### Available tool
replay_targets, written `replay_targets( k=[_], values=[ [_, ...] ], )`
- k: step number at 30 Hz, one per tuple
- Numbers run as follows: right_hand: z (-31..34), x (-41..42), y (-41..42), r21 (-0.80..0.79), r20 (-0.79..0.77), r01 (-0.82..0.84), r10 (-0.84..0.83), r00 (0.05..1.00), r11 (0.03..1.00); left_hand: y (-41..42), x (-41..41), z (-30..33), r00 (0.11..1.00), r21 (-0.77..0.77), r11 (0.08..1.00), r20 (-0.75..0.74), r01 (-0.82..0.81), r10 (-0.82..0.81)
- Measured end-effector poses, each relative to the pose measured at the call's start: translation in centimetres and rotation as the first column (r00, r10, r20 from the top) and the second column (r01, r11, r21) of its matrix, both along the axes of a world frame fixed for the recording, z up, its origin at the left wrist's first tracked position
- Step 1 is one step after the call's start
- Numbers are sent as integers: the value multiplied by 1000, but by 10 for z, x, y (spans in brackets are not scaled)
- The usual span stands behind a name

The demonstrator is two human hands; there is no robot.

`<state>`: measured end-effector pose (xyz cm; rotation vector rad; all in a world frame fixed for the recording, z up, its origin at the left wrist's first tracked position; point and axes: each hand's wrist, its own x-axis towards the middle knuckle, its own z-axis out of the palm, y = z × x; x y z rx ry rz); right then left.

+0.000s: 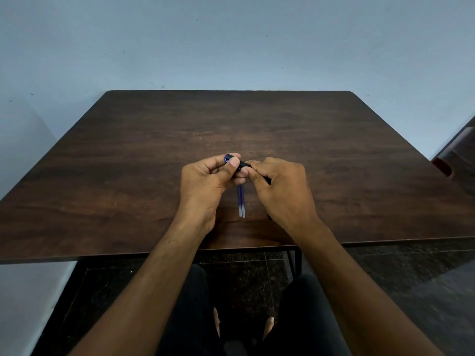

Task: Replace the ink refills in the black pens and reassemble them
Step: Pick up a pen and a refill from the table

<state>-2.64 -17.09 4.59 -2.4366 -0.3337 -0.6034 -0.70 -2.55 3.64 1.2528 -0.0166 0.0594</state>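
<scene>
Left hand (205,181): curled, thumb and fingertips pinching the upper end of a black pen (240,163), just left of table centre. A blue band shows at the pen's tip, at 11 o'clock from the thumb.

Right hand (280,186): curled, fingertips pinching the same pen at its lower end, at 3 o'clock from the left hand; the two hands' fingers are touching or nearly so. The pen runs slanted between them, from 10 o'clock to 4 o'clock. A short dark piece juts out under the right palm near the knuckles; what it is cannot be told.

Two blue ink refills (241,201): lying side by side on the table, touching, pointing from 12 to 6 o'clock, with pale clear ends toward the near edge. They sit between the wrists, their upper ends hidden under the fingers.

Another dark item shows just under the right wrist at 5 o'clock; too hidden to name.

Wooden table (128,150): dark brown, otherwise bare on all sides of the hands, with open surface toward 9, 12 and 3 o'clock. Near edge lies just behind the wrists.

Blue-grey wall (231,42): meets the far edge at 12 o'clock.

Red-tipped object (442,165): off the table's right edge at 3 o'clock, partly cut off.
</scene>
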Motion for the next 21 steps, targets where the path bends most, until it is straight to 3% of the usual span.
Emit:
replay_targets(
  k=[14,21],
  values=[
    [-4,4,2,91,24,12,-15,1000,996,1,2,1,1000,30,1000,13,0,-1],
    [-6,2,5,137,-38,12,-7,999,990,4,4,2,1000,48,999,5,10,-10]
  ],
)
